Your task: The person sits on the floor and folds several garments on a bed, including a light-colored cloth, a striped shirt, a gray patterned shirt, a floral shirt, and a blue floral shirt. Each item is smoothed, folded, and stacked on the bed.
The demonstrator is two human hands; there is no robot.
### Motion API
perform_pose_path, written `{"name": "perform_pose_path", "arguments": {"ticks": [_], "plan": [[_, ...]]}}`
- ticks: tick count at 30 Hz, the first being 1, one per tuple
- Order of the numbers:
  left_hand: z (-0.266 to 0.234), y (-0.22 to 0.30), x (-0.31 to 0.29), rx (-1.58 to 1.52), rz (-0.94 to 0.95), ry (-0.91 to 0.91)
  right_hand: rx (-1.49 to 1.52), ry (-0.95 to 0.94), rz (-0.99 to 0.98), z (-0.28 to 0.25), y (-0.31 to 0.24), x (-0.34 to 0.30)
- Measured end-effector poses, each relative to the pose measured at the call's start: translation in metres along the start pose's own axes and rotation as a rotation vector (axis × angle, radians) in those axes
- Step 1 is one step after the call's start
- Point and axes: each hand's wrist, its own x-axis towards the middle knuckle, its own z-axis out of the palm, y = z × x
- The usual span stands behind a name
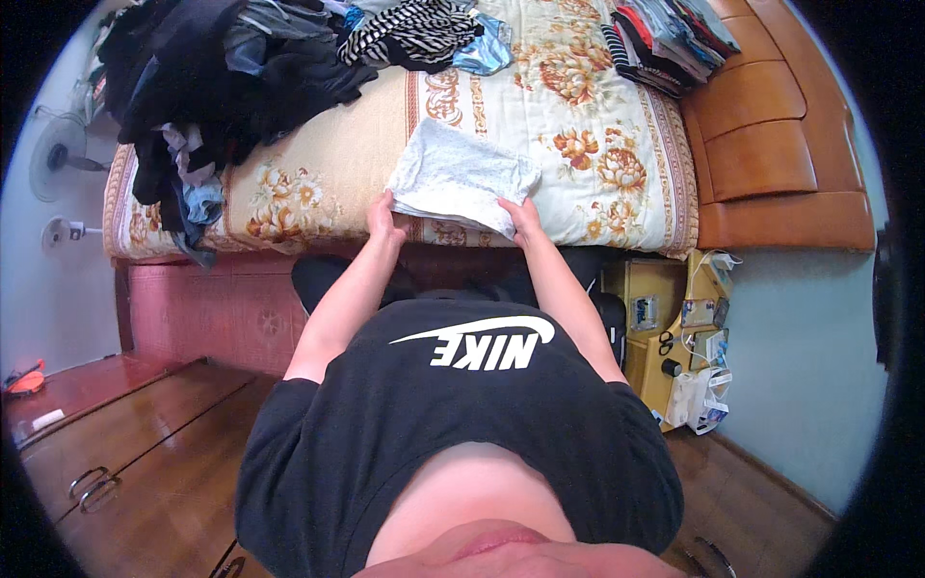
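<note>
A white folded garment [462,175] with a faint speckled pattern lies at the front edge of the bed, its layers showing along the near side; what kind of garment it is cannot be made out. My left hand [385,218] grips its near left corner. At the near right corner, my right hand [523,220] pinches the cloth, thumb and fingers pressed on it. Both forearms reach forward over the edge, and the garment is held fairly flat between the two hands.
A flowered bedspread [318,164] covers the bed. Dark clothes [222,96] are heaped at the far left, beside a striped black-and-white garment [409,34]. Folded clothes [665,39] stand stacked by the brown leather headboard [771,159]. A wooden bedside cabinet [641,356] holds small items.
</note>
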Motion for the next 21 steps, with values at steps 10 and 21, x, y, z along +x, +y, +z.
{"name": "perform_pose_path", "arguments": {"ticks": [10, 21], "plan": [[0.040, -0.064, -0.056, 0.005, -0.226, -0.007, 0.317, 0.103, -0.096, 0.032, 0.046, -0.076], [0.070, -0.057, -0.076, 0.463, 0.393, -0.209, 0.667, -0.301, 0.306, 0.013, -0.005, -0.077]]}}
